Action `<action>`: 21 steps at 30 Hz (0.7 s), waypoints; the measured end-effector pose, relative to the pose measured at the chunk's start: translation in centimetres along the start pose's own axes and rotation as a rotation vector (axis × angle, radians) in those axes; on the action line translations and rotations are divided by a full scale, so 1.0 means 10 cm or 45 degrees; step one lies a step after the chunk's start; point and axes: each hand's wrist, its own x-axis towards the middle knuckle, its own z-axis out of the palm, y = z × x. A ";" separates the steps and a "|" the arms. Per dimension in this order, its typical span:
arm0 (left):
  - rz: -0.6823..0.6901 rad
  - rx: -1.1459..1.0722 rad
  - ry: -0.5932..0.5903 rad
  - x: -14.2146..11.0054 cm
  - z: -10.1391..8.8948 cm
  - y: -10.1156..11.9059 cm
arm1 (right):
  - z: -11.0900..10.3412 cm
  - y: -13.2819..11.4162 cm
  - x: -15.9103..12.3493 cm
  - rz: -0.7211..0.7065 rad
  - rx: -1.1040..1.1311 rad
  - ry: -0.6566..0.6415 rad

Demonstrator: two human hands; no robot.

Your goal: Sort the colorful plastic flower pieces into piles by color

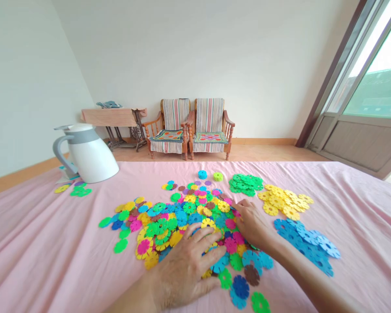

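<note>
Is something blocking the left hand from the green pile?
Yes, the mixed heap of plastic flower pieces lies between the left hand and the green pile.

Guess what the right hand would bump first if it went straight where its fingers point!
Probably the pink plastic flower disc just past the fingertips of the right hand. They look almost touching, but depth is hard to judge from this view.
</note>
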 end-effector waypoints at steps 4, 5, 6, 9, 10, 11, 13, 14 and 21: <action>-0.105 0.052 0.093 0.01 0.07 -0.08 | 0.07 -0.23 -0.04 -0.100 0.196 0.066; -0.134 0.075 0.116 0.01 0.09 -0.11 | 0.10 -0.30 -0.06 -0.121 0.240 0.087; -0.165 0.100 0.136 0.01 0.11 -0.15 | 0.12 -0.36 -0.07 -0.143 0.286 0.096; -0.265 0.154 0.167 -0.02 0.14 -0.27 | 0.17 -0.54 -0.12 -0.242 0.432 0.084; -0.298 0.165 0.176 -0.04 0.14 -0.32 | 0.17 -0.58 -0.14 -0.283 0.473 0.072; -0.330 0.173 0.185 -0.05 0.13 -0.35 | 0.18 -0.60 -0.15 -0.319 0.504 0.062; -0.398 0.196 0.210 -0.08 0.11 -0.42 | 0.15 -0.58 -0.17 -0.362 0.527 0.055; -0.435 0.206 0.224 -0.10 0.10 -0.44 | 0.11 -0.54 -0.17 -0.359 0.512 0.052; -0.599 0.226 0.329 -0.14 0.10 -0.55 | -0.43 0.03 -0.33 -0.154 0.047 -0.261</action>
